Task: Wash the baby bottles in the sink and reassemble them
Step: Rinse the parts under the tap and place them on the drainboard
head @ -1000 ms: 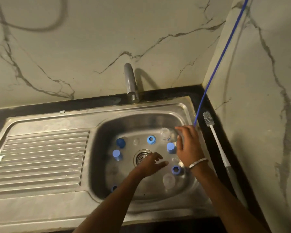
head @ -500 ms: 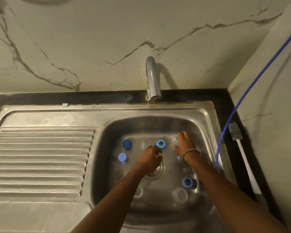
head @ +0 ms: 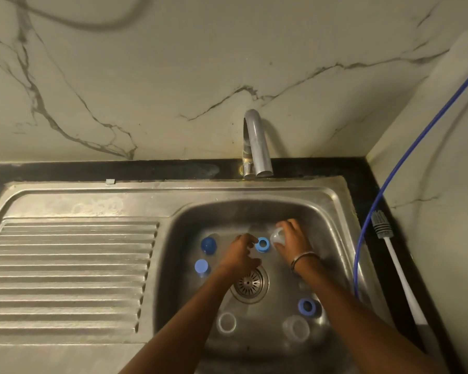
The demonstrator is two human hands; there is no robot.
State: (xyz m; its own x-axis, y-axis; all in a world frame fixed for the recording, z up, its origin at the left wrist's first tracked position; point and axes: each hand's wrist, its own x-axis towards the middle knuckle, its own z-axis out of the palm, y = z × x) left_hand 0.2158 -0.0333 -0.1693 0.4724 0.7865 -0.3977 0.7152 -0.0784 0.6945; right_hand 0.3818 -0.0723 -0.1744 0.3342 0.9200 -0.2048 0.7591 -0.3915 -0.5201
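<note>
Both hands are down in the steel sink basin [head: 333,225]. My right hand [head: 292,237] grips a clear baby bottle [head: 278,236] at the back of the basin. My left hand [head: 241,252] hovers with curled fingers beside a blue collar ring [head: 262,244], holding nothing I can see. Two blue caps [head: 208,245] [head: 201,267] stand at the left. Another blue ring [head: 307,305] and two clear bottles [head: 227,322] [head: 296,327] lie at the front, near the drain [head: 250,284].
The tap [head: 257,147] stands behind the basin, its spout over the back rim. A ribbed draining board [head: 70,273] stretches to the left. A bottle brush [head: 395,263] with a white handle lies on the black counter at the right, beside a blue hose [head: 384,190].
Both hands went deeper toward the back of the basin. My right hand closed round the clear bottle there, and my left hand moved up beside the blue ring. The camera tilted down.
</note>
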